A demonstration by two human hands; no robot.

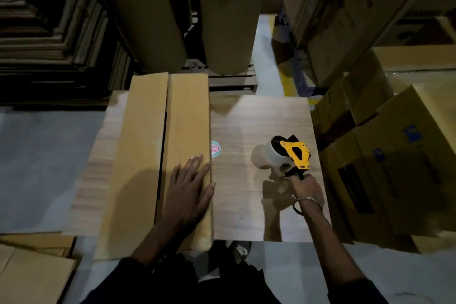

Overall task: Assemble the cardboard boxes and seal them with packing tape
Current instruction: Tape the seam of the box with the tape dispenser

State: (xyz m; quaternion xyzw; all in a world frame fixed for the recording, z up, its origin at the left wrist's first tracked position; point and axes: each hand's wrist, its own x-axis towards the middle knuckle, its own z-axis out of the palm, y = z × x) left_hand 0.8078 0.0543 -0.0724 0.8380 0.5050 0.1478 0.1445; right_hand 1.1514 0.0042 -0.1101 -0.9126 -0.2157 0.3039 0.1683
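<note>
Cardboard box (153, 155), long and narrow, was laid along the left part of the wooden table (259, 118), with its near end reaching over the table edge. Its two top flaps were folded down, and a dark seam (162, 145) was left between them, wider toward the near end. No tape could be seen on this seam.

The left hand (191, 190) was laid flat on the right flap, with fingers straight and nothing gripped. The right hand (307, 190) was closed around the handle of the yellow tape dispenser (294, 155), which was held over the table, well apart from the box.

The box was judged to be light and probably empty, so it could be shifted easily when the dispenser is pulled over it. The flaps were judged stiff but springy, and they should be pressed down near the seam. The smooth table could let the box slide, so holding from above seemed better than holding at the thin side walls, which could be dented.

A round sticker (216, 148) was seen on the table, just beside the box.
</note>
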